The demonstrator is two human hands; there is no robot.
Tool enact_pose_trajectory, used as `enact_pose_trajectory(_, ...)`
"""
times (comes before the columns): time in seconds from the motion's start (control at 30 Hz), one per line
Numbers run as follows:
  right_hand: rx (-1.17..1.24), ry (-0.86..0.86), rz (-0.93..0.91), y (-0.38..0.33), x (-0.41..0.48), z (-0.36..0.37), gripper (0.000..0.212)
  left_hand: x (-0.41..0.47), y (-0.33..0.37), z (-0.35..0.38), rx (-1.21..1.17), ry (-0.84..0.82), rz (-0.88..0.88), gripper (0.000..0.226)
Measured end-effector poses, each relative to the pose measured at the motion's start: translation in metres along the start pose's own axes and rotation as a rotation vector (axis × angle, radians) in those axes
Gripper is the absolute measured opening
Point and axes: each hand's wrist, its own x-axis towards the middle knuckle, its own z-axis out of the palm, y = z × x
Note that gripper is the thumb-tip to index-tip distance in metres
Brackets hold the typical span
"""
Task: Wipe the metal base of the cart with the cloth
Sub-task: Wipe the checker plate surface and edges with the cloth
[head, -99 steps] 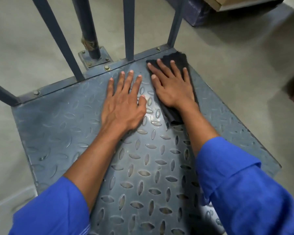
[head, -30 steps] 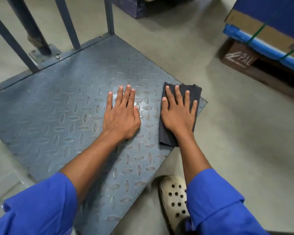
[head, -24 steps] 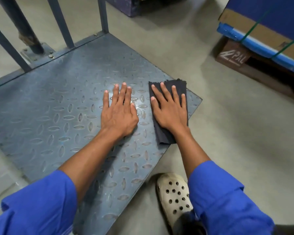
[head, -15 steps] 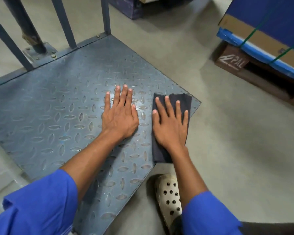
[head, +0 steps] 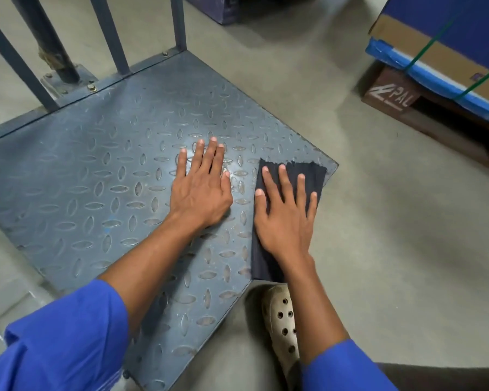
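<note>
Your right hand lies flat, straight-fingered, on the dark rectangular cloth at the blue-grey tread-plate cart base's 3 o'clock corner, perhaps overhanging it, so brace on your flat left hand and sweep toward 9 o'clock.

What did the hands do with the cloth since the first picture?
The right hand slid the cloth along the metal base, from beside the upright bars back to the corner at the open end. The left hand followed. Both hands still lie flat, right on the cloth, left on bare metal.
</note>
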Motion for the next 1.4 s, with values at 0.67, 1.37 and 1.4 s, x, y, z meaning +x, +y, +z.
enact_pose_trajectory(0.67, 0.022, -0.005, 0.124, 0.026, 0.055, -0.008, 0.057, 0.007, -0.026, -0.011, 0.012, 0.025, -0.066, 0.061)
enact_pose_trajectory(1.37, -0.073, -0.108, -0.007, -0.004, 0.132, -0.003, 0.059, 0.01, -0.024, -0.008, 0.031, 0.041, -0.068, 0.063)
enact_pose_trajectory(1.4, -0.08, -0.119, -0.078, -0.017, 0.126, 0.0, 0.059, 0.01, -0.024, -0.008, 0.028, 0.041, -0.071, 0.064)
